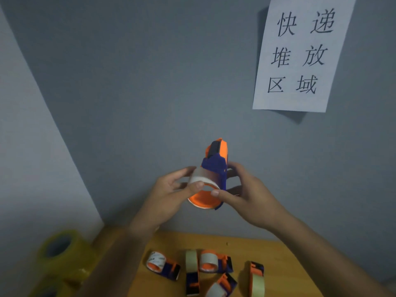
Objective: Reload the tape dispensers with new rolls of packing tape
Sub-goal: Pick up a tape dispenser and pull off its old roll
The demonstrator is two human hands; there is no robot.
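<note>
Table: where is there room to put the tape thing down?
The wooden table is bare along its far edge by the wall and at its right side, past the rightmost dispenser. The near middle is crowded with dispensers. The left holds blurry yellow tape rolls. Both hands hold the dispenser above.

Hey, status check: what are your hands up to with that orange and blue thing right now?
Left hand and right hand both gripping the tape dispenser, raised before the wall. Tape roll on its hub. Five more dispensers lying on the table. Nothing obstructing.
</note>
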